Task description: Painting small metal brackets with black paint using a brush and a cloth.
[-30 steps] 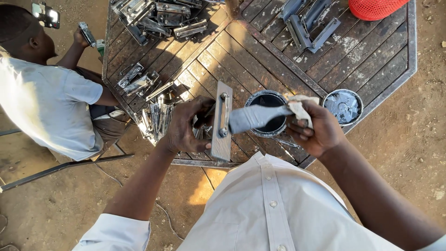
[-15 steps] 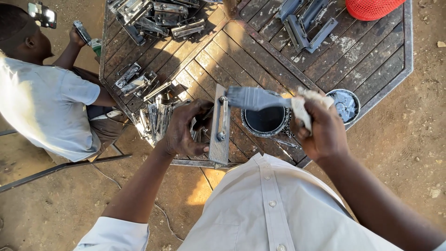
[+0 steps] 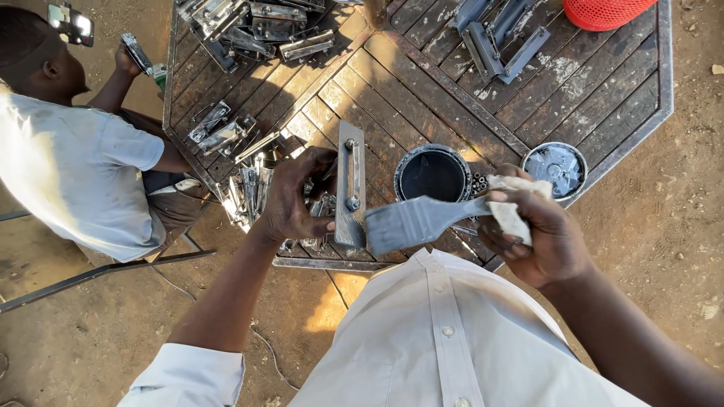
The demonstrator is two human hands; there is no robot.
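Left hand (image 3: 298,200) grips long metal latch plate (image 3: 351,185) upright on wooden table (image 3: 483,105). Right hand (image 3: 532,230) closed around rag-wrapped paintbrush (image 3: 415,222), bristles touching plate's lower end. Paint can (image 3: 434,173) at 2 o'clock from plate. Risk: loaded bristles may smear left fingers gripping plate edge.

packages: open round paint tin (image 3: 433,173), black inside, mid-bench | lidded grey tin (image 3: 554,167) right of it | labels/signs/screens: none
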